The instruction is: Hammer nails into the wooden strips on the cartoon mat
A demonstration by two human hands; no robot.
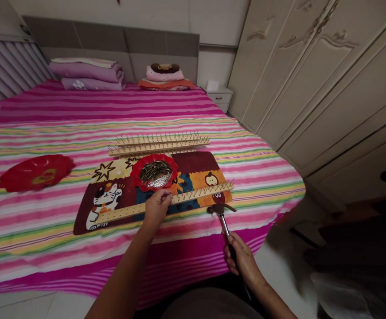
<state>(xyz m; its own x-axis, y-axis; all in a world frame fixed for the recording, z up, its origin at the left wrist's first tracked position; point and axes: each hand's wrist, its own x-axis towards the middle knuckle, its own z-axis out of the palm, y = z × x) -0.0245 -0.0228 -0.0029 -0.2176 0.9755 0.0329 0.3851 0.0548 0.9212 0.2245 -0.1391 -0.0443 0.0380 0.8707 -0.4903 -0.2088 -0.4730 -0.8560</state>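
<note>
A steel claw hammer (pixel 225 226) is grasped by the right hand (pixel 242 259), while the curled left hand (pixel 156 208), its hold unclear, rests on a long pale wooden strip (pixel 119 214) studded with nails, just beside a red dish (pixel 138 170).

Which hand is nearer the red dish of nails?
Left. The left hand is just in front of the red dish of nails, at the wooden strip. The right hand is farther away, down and to the right, holding a hammer.
</note>
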